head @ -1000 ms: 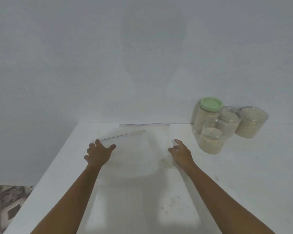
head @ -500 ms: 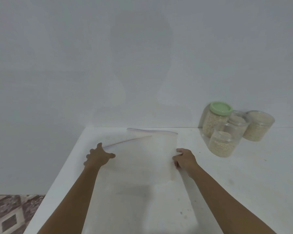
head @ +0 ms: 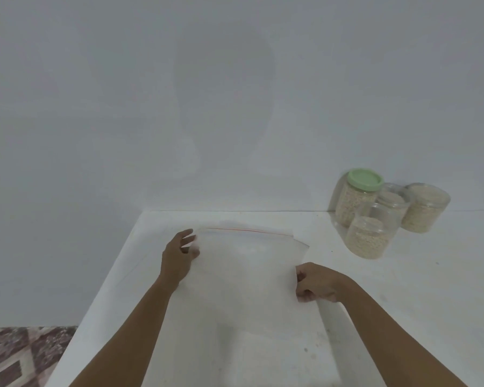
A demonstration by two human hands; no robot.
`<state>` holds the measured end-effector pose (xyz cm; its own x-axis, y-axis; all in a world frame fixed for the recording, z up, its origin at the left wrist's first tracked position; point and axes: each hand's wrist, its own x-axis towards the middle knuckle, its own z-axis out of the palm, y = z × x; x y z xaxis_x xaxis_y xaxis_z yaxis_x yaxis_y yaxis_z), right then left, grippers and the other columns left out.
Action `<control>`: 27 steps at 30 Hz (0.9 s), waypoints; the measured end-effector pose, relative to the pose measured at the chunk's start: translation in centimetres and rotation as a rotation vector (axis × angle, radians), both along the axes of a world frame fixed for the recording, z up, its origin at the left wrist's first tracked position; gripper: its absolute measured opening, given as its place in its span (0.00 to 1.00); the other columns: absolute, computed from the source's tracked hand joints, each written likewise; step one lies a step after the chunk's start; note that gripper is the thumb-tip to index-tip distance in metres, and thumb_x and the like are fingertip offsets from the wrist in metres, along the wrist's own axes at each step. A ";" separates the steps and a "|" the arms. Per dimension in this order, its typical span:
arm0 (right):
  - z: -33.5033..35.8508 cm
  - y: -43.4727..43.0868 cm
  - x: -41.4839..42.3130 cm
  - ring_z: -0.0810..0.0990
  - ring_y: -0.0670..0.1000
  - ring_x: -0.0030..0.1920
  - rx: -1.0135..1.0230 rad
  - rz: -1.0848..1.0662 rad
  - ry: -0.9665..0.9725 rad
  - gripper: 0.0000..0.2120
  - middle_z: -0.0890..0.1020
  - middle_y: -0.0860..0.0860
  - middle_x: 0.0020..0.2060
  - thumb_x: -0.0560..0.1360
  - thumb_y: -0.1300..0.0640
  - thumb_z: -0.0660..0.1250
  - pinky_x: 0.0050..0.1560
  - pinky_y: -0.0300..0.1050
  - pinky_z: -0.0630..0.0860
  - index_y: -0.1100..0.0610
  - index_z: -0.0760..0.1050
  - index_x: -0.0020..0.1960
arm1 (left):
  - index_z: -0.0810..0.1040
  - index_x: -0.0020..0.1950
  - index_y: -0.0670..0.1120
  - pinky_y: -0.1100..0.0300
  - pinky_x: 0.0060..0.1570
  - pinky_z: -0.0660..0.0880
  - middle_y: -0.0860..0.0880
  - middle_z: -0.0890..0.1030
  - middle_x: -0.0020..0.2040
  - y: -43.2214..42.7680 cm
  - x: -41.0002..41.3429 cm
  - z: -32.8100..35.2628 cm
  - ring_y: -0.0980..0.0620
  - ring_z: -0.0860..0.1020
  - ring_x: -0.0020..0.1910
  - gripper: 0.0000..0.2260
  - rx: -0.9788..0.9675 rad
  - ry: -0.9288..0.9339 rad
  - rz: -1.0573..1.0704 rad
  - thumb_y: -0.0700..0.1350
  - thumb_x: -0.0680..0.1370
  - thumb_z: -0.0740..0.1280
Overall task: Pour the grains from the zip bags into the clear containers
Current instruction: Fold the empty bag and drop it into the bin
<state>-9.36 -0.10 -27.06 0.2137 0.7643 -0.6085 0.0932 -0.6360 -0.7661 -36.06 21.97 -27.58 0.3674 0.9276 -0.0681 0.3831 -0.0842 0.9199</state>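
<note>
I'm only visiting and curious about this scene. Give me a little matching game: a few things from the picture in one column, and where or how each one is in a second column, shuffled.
Column one:
1. zip bag
2. green-lidded container
3. left hand
4. right hand

Column two:
A. fingers curled, pinching the bag's right edge
B. stands at the far right of the table, lid on
C. spread out on the table, looks empty
D. at the bag's left edge, near its far corner

Pairs: 1-C, 2-B, 3-D, 4-A
</note>
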 end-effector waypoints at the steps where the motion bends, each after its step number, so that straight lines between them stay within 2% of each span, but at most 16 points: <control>1: 0.2 -0.1 0.2 0.81 0.53 0.42 -0.021 0.000 0.010 0.18 0.83 0.61 0.49 0.71 0.75 0.63 0.42 0.41 0.81 0.68 0.80 0.59 | 0.72 0.73 0.48 0.62 0.54 0.73 0.47 0.80 0.67 -0.1 0.1 0.0 0.50 0.80 0.54 0.26 -0.012 0.034 -0.018 0.36 0.77 0.73; 3: 0.4 -0.2 0.4 0.82 0.53 0.40 -0.027 -0.081 0.022 0.15 0.84 0.61 0.47 0.73 0.71 0.64 0.40 0.43 0.81 0.67 0.81 0.58 | 0.68 0.76 0.46 0.55 0.61 0.72 0.43 0.76 0.68 -0.4 0.3 0.0 0.46 0.77 0.60 0.31 -0.037 0.128 -0.003 0.43 0.76 0.77; 5: 0.8 0.1 0.1 0.77 0.52 0.33 0.009 -0.269 0.052 0.09 0.81 0.58 0.38 0.77 0.65 0.61 0.32 0.42 0.78 0.64 0.80 0.50 | 0.65 0.78 0.44 0.51 0.65 0.70 0.40 0.74 0.68 -0.3 0.5 0.1 0.42 0.75 0.65 0.37 -0.072 0.201 0.031 0.48 0.74 0.78; 7: 1.1 0.1 -0.3 0.76 0.53 0.33 0.079 -0.432 0.111 0.10 0.80 0.54 0.36 0.81 0.55 0.61 0.32 0.43 0.75 0.59 0.77 0.47 | 0.66 0.76 0.42 0.51 0.60 0.73 0.39 0.75 0.66 -0.3 0.7 0.3 0.40 0.77 0.62 0.36 -0.165 0.216 0.010 0.50 0.73 0.79; 9: 1.0 0.1 -0.8 0.80 0.53 0.42 0.155 -0.495 0.176 0.12 0.82 0.53 0.43 0.82 0.48 0.65 0.40 0.49 0.79 0.57 0.79 0.54 | 0.70 0.72 0.42 0.55 0.46 0.75 0.38 0.76 0.64 -0.5 0.9 1.1 0.44 0.79 0.50 0.32 -0.296 0.187 -0.042 0.49 0.73 0.79; 10: 1.0 0.2 -1.2 0.81 0.54 0.45 0.193 -0.484 0.194 0.12 0.83 0.54 0.47 0.80 0.50 0.69 0.42 0.51 0.79 0.58 0.79 0.58 | 0.70 0.71 0.42 0.56 0.44 0.74 0.39 0.76 0.63 -0.7 1.0 1.5 0.46 0.77 0.47 0.31 -0.345 0.170 -0.062 0.48 0.74 0.78; 11: 0.7 0.3 -1.5 0.82 0.56 0.46 0.220 -0.438 0.166 0.14 0.83 0.57 0.50 0.79 0.54 0.71 0.42 0.53 0.79 0.60 0.79 0.61 | 0.68 0.72 0.42 0.56 0.46 0.74 0.40 0.74 0.63 -1.0 1.1 1.8 0.46 0.75 0.50 0.31 -0.385 0.139 -0.073 0.47 0.74 0.78; 13: 0.5 0.7 -2.1 0.84 0.59 0.48 0.215 -0.328 0.053 0.13 0.83 0.64 0.56 0.79 0.60 0.71 0.43 0.56 0.81 0.63 0.78 0.62 | 0.64 0.76 0.42 0.51 0.58 0.73 0.40 0.70 0.66 -1.3 1.1 2.1 0.42 0.72 0.61 0.35 -0.452 0.079 -0.070 0.43 0.74 0.78; 15: 0.7 0.9 -2.5 0.84 0.59 0.46 0.182 -0.265 0.008 0.09 0.83 0.66 0.54 0.79 0.61 0.68 0.42 0.53 0.81 0.63 0.80 0.58 | 0.64 0.77 0.39 0.47 0.59 0.76 0.39 0.71 0.69 -1.6 0.9 2.2 0.38 0.74 0.66 0.39 -0.506 0.040 -0.077 0.41 0.71 0.80; 16: 1.0 0.8 -2.6 0.84 0.57 0.43 0.164 -0.238 0.011 0.09 0.84 0.64 0.51 0.78 0.59 0.69 0.39 0.49 0.80 0.63 0.81 0.55 | 0.67 0.74 0.35 0.47 0.55 0.79 0.38 0.76 0.66 -1.8 0.7 2.1 0.38 0.79 0.61 0.39 -0.520 0.022 -0.089 0.40 0.68 0.81; 18: 1.6 0.6 -2.6 0.78 0.49 0.32 0.125 -0.230 -0.019 0.12 0.81 0.57 0.41 0.73 0.53 0.73 0.30 0.41 0.69 0.60 0.80 0.51 | 0.78 0.64 0.31 0.50 0.47 0.82 0.37 0.85 0.53 -2.2 0.2 2.1 0.40 0.85 0.47 0.28 -0.513 -0.021 -0.094 0.40 0.68 0.81; 20: 1.7 0.4 -2.2 0.75 0.46 0.29 0.111 -0.262 0.002 0.11 0.80 0.52 0.36 0.75 0.50 0.74 0.27 0.39 0.63 0.57 0.80 0.49 | 0.82 0.58 0.35 0.51 0.51 0.81 0.37 0.86 0.53 -2.6 -0.1 2.2 0.39 0.85 0.50 0.17 -0.506 -0.093 -0.116 0.40 0.73 0.78; 22: 1.8 0.3 -1.8 0.84 0.52 0.37 0.162 -0.283 -0.012 0.12 0.86 0.52 0.41 0.75 0.51 0.75 0.33 0.42 0.70 0.57 0.82 0.54 | 0.80 0.54 0.43 0.49 0.56 0.80 0.40 0.85 0.55 -3.1 -0.1 2.5 0.41 0.83 0.54 0.09 -0.488 -0.166 -0.139 0.41 0.76 0.75; 24: 1.8 0.3 -1.4 0.86 0.63 0.52 0.242 -0.293 -0.018 0.16 0.87 0.57 0.50 0.74 0.57 0.75 0.48 0.55 0.80 0.53 0.79 0.61 | 0.76 0.52 0.49 0.49 0.59 0.78 0.44 0.84 0.55 -3.4 0.1 2.7 0.44 0.82 0.54 0.07 -0.475 -0.249 -0.137 0.40 0.78 0.73; 25: 2.1 0.2 -1.5 0.85 0.64 0.54 0.284 -0.299 -0.006 0.18 0.87 0.58 0.52 0.75 0.60 0.73 0.53 0.62 0.80 0.50 0.78 0.63 | 0.76 0.53 0.49 0.52 0.57 0.79 0.44 0.83 0.55 -3.4 0.1 2.9 0.46 0.82 0.52 0.07 -0.484 -0.290 -0.145 0.38 0.79 0.70; 27: 2.5 -0.1 -1.2 0.86 0.62 0.49 0.361 -0.295 0.027 0.18 0.87 0.58 0.51 0.78 0.66 0.69 0.47 0.58 0.83 0.47 0.77 0.61 | 0.78 0.58 0.47 0.54 0.50 0.81 0.41 0.83 0.56 -3.3 0.1 3.5 0.47 0.84 0.48 0.14 -0.498 -0.376 -0.198 0.30 0.79 0.65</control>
